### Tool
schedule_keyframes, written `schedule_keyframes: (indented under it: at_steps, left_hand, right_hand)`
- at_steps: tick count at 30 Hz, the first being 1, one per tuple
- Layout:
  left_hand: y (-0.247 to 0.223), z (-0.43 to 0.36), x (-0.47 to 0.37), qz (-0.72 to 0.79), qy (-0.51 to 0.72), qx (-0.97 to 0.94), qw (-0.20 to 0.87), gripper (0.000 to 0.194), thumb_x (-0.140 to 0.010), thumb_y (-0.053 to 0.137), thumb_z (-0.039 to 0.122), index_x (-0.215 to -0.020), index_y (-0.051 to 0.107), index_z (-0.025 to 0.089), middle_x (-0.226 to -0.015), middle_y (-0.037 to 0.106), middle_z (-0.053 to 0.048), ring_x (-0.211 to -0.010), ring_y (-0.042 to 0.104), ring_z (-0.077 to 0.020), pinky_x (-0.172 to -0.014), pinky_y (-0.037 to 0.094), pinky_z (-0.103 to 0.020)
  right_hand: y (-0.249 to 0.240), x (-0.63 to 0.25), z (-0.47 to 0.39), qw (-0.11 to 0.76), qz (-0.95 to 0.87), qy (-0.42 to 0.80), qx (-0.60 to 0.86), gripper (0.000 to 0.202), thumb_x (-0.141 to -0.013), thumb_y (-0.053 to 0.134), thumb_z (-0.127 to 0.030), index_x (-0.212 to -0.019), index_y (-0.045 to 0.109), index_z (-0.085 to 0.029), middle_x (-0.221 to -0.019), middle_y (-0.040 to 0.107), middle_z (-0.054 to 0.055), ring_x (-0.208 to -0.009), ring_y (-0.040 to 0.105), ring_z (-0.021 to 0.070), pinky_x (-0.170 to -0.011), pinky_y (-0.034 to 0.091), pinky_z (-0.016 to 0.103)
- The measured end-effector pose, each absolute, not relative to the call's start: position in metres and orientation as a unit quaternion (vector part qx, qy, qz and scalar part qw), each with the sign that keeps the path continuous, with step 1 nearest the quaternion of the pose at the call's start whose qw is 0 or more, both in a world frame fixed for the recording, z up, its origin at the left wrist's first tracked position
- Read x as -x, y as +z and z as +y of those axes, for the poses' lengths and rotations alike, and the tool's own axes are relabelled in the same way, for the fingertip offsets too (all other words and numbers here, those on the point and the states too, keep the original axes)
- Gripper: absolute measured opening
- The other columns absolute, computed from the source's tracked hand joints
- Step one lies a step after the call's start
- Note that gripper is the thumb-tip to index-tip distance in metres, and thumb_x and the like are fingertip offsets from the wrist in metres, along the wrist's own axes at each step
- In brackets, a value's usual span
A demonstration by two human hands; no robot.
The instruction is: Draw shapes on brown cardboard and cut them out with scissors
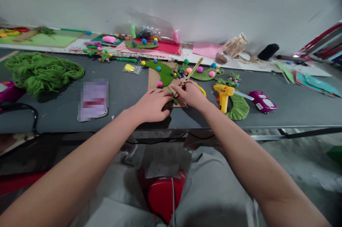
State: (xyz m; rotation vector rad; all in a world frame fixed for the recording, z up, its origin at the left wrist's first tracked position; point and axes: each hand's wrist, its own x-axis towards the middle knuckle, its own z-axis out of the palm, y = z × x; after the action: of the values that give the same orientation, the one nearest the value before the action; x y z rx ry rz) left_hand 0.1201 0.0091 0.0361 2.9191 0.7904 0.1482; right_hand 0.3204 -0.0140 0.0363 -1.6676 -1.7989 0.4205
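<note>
right now the right hand (192, 93) is closed in a pinch around a slim patterned yellow pencil (196, 66), which leans toward the far edge of the counter (123, 91); its lower tip is hidden by the fingers. the left hand (155, 106) is relaxed and spread palm down, its thumb apart from the fingers and nothing visibly gripped, just beside the right hand near the middle of the counter's front edge. under and beyond both hands lies a piece of cardboard (153, 81), and on it the dark green crescent (167, 74) dotted with pompoms, just past the fingertips. a small dark green piece (175, 101) sits between the two hands.

farther toward the far edge, a yarn-wrapped curve (204, 75) carries more pompoms. to the right of the right hand, a yellow glue gun (223, 95) lies partly over a green yarn-wound piece (239, 107), and a purple box (263, 102) rests near the stick (244, 95) poking from the gun. left of the left hand lies a phone (93, 100), its face blurred, then a heap of green yarn (44, 72) toward the counter's left end. along the far edge, a pink sheet (207, 49) lies near a black object (268, 51).
</note>
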Motion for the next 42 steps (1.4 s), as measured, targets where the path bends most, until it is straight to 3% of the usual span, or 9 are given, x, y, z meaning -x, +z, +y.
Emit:
schedule_keyframes:
  at_steps: [13, 18, 22, 27, 42]
  left_hand:
    - [0.0362, 0.0067, -0.1199, 0.267, 0.049, -0.961, 0.054, 0.054, -0.083, 0.054, 0.034, -0.134, 0.064, 0.019, -0.147, 0.06, -0.009, -0.135, 0.052, -0.035, -0.109, 0.041, -0.052]
    - [0.0363, 0.0044, -0.1206, 0.271, 0.048, -0.96, 0.049, 0.053, -0.085, 0.055, 0.036, -0.134, 0.063, 0.02, -0.147, 0.06, -0.008, -0.135, 0.052, -0.034, -0.109, 0.041, -0.05]
    - [0.036, 0.003, -0.122, 0.274, 0.053, -0.959, 0.046, 0.053, -0.092, 0.053, 0.053, -0.131, 0.064, 0.02, -0.144, 0.062, -0.009, -0.135, 0.052, -0.0348, -0.109, 0.04, -0.05]
    - [0.0367, 0.0023, -0.1237, 0.267, 0.056, -0.961, 0.046, 0.066, -0.09, 0.054, 0.072, -0.127, 0.066, 0.019, -0.142, 0.063, -0.01, -0.134, 0.053, -0.0337, -0.111, 0.039, -0.048]
    - [0.0349, 0.0007, -0.1231, 0.26, 0.043, -0.963, 0.05, 0.045, -0.097, 0.063, 0.048, -0.13, 0.061, 0.018, -0.138, 0.06, -0.012, -0.125, 0.059, -0.0287, -0.106, 0.05, -0.053]
  right_hand:
    - [0.0374, -0.3212, -0.0133, 0.309, -0.701, 0.136, 0.628, 0.039, -0.098, 0.06, -0.041, -0.065, 0.057, -0.02, -0.073, 0.066, 0.004, -0.076, 0.061, 0.0191, -0.082, 0.045, 0.032]
    - [0.039, -0.3178, -0.0137, 0.313, -0.693, 0.135, 0.635, 0.032, -0.098, 0.06, -0.039, -0.073, 0.062, -0.02, -0.073, 0.066, 0.004, -0.076, 0.062, 0.0199, -0.082, 0.045, 0.032]
    - [0.0403, -0.3174, -0.0139, 0.304, -0.7, 0.136, 0.632, 0.027, -0.098, 0.061, -0.037, -0.077, 0.065, -0.02, -0.07, 0.065, 0.003, -0.073, 0.061, 0.0198, -0.08, 0.045, 0.032]
    - [0.0405, -0.3167, -0.0145, 0.305, -0.697, 0.122, 0.637, 0.03, -0.099, 0.06, -0.036, -0.075, 0.065, -0.019, -0.073, 0.067, 0.004, -0.076, 0.063, 0.0201, -0.081, 0.045, 0.032]
    - [0.0382, -0.3179, -0.0143, 0.299, -0.698, 0.112, 0.641, 0.029, -0.099, 0.06, -0.04, -0.079, 0.067, -0.02, -0.066, 0.065, 0.003, -0.068, 0.061, 0.0196, -0.075, 0.046, 0.031]
